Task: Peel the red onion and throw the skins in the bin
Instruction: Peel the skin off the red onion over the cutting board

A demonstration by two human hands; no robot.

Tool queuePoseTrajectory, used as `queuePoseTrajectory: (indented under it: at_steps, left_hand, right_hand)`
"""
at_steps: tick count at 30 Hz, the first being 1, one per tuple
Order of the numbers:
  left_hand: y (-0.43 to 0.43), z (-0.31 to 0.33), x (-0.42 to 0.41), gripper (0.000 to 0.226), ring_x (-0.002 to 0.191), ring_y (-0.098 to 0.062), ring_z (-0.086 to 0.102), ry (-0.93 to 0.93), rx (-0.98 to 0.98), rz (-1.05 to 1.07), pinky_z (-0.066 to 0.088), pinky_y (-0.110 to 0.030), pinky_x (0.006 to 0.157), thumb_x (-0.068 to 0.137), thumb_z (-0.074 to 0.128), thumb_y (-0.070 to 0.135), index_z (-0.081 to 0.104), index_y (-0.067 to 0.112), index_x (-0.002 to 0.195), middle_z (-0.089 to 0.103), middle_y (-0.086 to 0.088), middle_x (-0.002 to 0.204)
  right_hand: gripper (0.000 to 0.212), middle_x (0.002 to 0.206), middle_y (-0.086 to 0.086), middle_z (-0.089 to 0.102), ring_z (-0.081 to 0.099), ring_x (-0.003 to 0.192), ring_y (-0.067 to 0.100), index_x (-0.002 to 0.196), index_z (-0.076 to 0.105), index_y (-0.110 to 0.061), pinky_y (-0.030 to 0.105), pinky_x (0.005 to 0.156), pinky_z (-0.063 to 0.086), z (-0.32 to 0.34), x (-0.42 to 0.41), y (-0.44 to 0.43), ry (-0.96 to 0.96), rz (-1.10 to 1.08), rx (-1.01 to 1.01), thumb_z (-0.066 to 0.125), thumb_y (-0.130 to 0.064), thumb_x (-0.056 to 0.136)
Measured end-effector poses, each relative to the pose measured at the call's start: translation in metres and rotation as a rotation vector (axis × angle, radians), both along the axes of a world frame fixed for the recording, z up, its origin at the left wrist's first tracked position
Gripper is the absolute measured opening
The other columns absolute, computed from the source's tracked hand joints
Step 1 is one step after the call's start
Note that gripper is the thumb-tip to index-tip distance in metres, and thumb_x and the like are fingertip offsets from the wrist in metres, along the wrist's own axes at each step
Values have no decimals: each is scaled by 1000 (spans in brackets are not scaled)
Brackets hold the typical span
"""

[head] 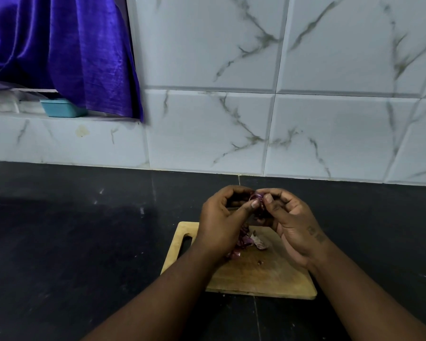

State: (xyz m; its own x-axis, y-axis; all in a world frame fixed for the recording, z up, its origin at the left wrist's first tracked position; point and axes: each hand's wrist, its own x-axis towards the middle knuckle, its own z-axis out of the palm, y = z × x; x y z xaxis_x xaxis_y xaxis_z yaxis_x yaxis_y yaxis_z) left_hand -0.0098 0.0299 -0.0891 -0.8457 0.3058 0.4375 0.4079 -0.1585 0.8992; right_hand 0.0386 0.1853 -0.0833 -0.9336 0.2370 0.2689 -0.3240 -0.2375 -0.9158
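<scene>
Careful here: a slick layer could let the red onion (257,201) squirt free onto the counter (84,242). It sits raised between both thumbs. The left hand (221,217) curls round its left side and the right hand (288,225) pinches skin on its right. Loose skins (246,240) lie on the board (256,276) beneath.

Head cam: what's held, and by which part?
The red onion, above the cutting board: left hand grips its left side, right hand pinches its right side, both thumbs on the near face.
</scene>
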Motion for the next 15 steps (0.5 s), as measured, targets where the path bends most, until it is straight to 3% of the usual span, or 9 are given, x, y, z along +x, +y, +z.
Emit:
queuePoseTrajectory:
  at_steps: [3,6,10,15]
  left_hand:
    - [0,-1,-5,16,100,-13,77,-34,36,-4,64,-31,86,95,76,7,79,12,109,81,0,103]
    - [0,-1,-6,15,96,-10,77,-52,98,-8,63,-26,83,97,71,2,80,11,104,82,2,97]
    - [3,-5,-8,16,98,-17,77,6,63,90,65,-36,86,103,65,7,79,15,103,80,2,100]
    - [4,-3,-12,15,78,-22,68,-202,170,86,62,-38,74,107,58,7,73,8,103,73,-2,82]
  right_hand:
    - [37,108,20,74,71,93,26,110,69,-2,33,71,62,0,0,1,-10,22,-25,73,-27,82]
    - [39,119,27,70,69,98,28,113,69,0,32,73,60,-1,0,2,-21,31,-9,71,-28,85]
    - [31,111,21,73,67,95,29,113,70,-1,28,70,59,-1,0,1,-23,76,-22,66,-21,90]
    - [32,109,18,74,69,92,23,111,75,-8,26,71,59,0,2,-2,-26,146,-45,71,-24,84]
